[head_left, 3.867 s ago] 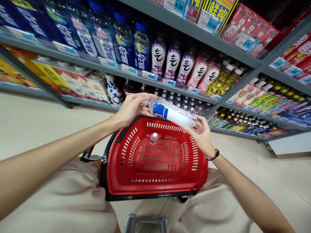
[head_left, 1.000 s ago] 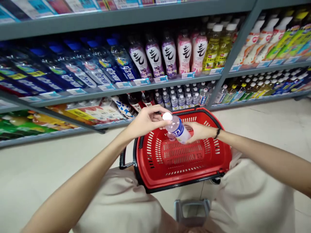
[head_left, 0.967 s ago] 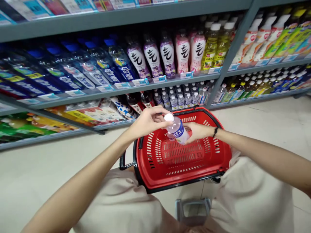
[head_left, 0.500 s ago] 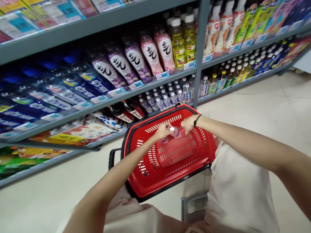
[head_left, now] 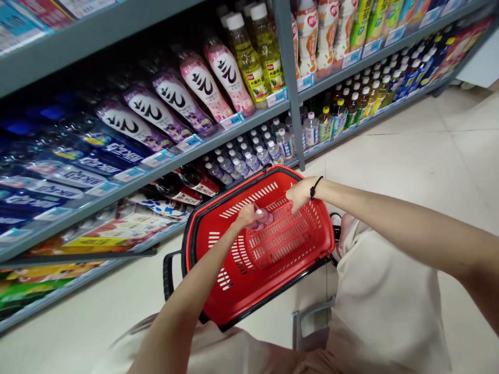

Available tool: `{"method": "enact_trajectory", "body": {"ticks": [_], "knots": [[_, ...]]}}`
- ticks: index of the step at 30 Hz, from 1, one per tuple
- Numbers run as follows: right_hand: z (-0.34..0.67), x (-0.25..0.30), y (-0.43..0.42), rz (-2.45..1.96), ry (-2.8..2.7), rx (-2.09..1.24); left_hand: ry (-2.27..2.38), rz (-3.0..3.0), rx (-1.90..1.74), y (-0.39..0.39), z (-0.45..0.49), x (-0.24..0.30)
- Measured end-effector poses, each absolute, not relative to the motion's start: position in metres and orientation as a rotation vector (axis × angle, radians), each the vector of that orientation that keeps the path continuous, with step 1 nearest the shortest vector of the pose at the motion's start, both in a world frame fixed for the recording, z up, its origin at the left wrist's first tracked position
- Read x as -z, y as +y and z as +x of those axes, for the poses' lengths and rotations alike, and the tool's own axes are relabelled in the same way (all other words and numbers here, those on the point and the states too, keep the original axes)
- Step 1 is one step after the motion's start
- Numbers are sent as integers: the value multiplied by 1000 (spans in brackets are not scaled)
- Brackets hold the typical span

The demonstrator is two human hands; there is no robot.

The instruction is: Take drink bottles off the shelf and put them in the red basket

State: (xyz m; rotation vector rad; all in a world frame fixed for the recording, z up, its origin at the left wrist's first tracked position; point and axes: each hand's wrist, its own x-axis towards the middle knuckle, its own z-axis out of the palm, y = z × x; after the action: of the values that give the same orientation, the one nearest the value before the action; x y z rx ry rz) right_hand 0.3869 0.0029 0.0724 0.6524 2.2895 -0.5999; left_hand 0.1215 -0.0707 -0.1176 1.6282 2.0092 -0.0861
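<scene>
The red shopping basket (head_left: 230,306) sits in front of my legs, tilted in view. Inside it, my left hand (head_left: 246,214) is closed around a small clear drink bottle (head_left: 265,216) with a white cap and a purple label. Another such bottle (head_left: 255,225) appears partly hidden beneath my left fingers, low in the basket. My right hand (head_left: 300,194), with a black band at the wrist, hangs over the basket's right side. Its fingers are bent and slightly apart, and no object shows in them.
Small white-capped bottles (head_left: 241,167) line the bottom shelf just beyond the basket. Above stand purple and pink bottles (head_left: 202,83) and yellow ones (head_left: 255,72). A grey shelf post (head_left: 290,67) rises behind. A grey stool (head_left: 312,322) shows between my legs.
My left hand has moved the bottle lower and leftward into the basket, away from my right hand. The view has shifted, so the shelves appear further left.
</scene>
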Motion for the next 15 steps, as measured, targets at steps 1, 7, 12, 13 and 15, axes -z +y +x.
{"method": "enact_trajectory", "body": {"ticks": [1,7,12,13,15], "knots": [[387,-71,2,653,2287,608,2008,1641,118,-71,120,121],[377,-63,1,654,2298,640,2002,1722,235,-73,116,124],[367,-61,-4,622,2301,641,1998,1784,262,-76,114,117],[365,-60,-6,613,2298,634,1995,1791,255,-77,114,116],[361,-59,-7,599,2295,622,1990,1807,221,-79,116,114]]}}
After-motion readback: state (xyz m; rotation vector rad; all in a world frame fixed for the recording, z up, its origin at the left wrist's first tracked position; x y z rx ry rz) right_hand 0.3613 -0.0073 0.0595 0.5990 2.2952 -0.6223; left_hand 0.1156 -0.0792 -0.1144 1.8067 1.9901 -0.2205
